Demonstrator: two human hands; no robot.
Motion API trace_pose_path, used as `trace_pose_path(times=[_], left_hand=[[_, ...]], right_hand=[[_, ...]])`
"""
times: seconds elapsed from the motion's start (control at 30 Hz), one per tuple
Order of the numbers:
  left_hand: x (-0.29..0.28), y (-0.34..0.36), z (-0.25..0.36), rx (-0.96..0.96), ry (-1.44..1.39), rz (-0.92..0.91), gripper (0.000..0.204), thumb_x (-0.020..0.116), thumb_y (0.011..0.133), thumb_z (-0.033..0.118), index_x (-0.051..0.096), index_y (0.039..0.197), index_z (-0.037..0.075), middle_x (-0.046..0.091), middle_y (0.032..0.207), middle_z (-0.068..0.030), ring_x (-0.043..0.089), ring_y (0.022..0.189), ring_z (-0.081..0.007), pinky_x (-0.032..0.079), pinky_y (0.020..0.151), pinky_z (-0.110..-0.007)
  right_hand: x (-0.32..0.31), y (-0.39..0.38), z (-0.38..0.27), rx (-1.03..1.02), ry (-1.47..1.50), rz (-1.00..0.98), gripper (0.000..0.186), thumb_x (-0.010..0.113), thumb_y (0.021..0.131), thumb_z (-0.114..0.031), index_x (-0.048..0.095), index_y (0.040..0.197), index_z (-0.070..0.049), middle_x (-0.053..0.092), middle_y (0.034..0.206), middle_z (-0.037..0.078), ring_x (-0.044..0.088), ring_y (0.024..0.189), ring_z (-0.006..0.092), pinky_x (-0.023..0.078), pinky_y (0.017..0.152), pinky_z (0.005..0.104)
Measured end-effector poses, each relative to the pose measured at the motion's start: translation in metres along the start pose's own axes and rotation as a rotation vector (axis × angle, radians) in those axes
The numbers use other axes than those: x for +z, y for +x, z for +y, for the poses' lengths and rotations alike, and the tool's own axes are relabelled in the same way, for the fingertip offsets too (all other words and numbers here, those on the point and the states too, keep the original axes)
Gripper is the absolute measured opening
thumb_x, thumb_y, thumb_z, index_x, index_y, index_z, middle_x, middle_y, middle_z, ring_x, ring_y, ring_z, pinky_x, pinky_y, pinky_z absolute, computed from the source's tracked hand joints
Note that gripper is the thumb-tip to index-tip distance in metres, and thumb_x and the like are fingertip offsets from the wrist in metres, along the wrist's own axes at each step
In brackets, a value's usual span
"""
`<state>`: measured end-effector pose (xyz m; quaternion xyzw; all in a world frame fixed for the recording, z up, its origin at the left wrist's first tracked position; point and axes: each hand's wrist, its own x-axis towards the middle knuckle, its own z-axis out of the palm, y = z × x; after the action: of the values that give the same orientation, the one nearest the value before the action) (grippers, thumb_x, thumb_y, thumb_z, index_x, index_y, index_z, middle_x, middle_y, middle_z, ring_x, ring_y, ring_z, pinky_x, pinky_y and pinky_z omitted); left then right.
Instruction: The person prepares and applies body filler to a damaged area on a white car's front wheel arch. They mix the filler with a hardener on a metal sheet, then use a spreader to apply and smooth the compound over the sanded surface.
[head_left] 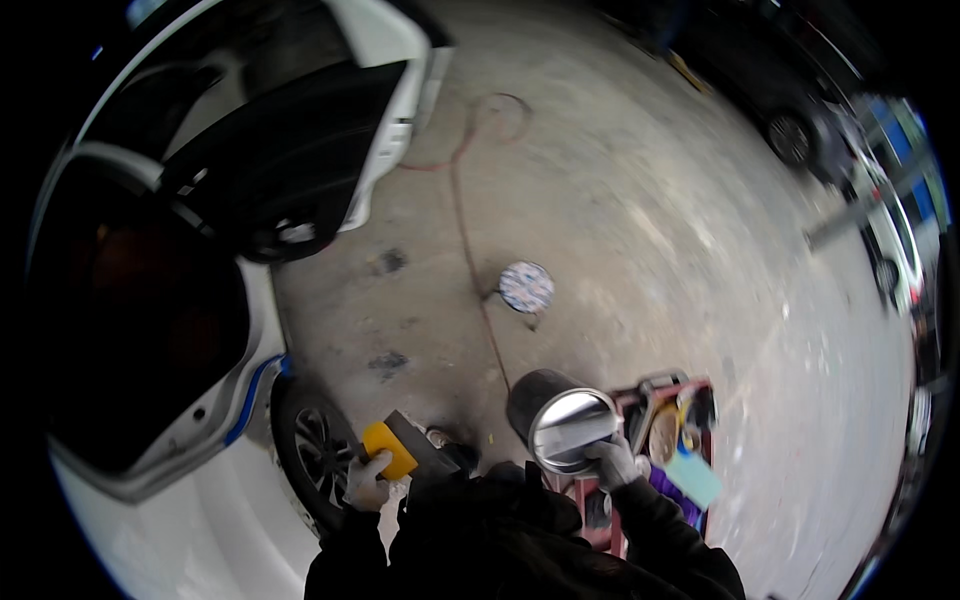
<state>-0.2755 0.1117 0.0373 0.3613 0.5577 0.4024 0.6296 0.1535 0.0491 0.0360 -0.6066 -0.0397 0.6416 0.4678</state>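
Dark clothing [490, 530] of the person is nearest. Left hand [368, 482] is clamped on a yellow scraper [398, 447] with grey blade, near the car wheel [312, 445]. Right hand [616, 464] is clamped at the rim of a round metal can [562, 418], beside the red cart [582, 490]

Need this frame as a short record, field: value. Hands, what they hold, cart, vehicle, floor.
Left hand: pale-gloved, holding a flat yellow-and-grey spreader
Right hand: pale-gloved, gripping the rim of a round can with dark side and shiny silver end; any support beneath unclear
Cart: red-framed cart, right of the body, carrying a light-green flat sheet and a purple item
Vehicle: white car on the left, door open, dark wheel near the left hand
Floor: round patterned stool, thin reddish hose
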Motion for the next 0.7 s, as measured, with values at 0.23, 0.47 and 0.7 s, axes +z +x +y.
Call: trace_pose_path(times=[0.23,0.47,0.7], left_hand=[[-0.070,-0.020,0.000,0.108,-0.689,0.515,0.022,0.074,0.078,0.004,0.064,0.097,0.008,0.066,0.096,-0.0022,0.066,0.088,-0.0175,0.055,0.082,-0.035],[-0.025,-0.039,-0.046,0.173,-0.956,1.001,0.025,0.074,0.079,0.005,0.063,0.102,0.005,0.065,0.096,-0.0037,0.065,0.087,-0.0174,0.053,0.077,-0.031],[0.060,0.010,-0.058,0.359,-1.296,1.309,0.030,0.074,0.081,0.005,0.064,0.108,0.000,0.067,0.100,-0.0047,0.064,0.091,-0.0168,0.051,0.084,-0.032]], right_hand=[[0.232,0.137,-0.023,0.099,-0.536,-0.506,0.048,0.057,0.074,0.005,0.052,0.122,0.008,0.064,0.098,0.016,0.068,0.080,0.0329,0.062,0.060,0.0489],[0.392,0.235,0.001,0.414,-0.963,-0.795,0.056,0.057,0.075,-0.002,0.048,0.130,0.000,0.060,0.110,0.020,0.067,0.088,0.0359,0.063,0.066,0.0486],[0.496,0.288,0.054,0.426,-1.477,-0.901,0.049,0.056,0.074,-0.001,0.051,0.122,-0.005,0.059,0.105,0.015,0.067,0.087,0.0348,0.063,0.062,0.0479]])
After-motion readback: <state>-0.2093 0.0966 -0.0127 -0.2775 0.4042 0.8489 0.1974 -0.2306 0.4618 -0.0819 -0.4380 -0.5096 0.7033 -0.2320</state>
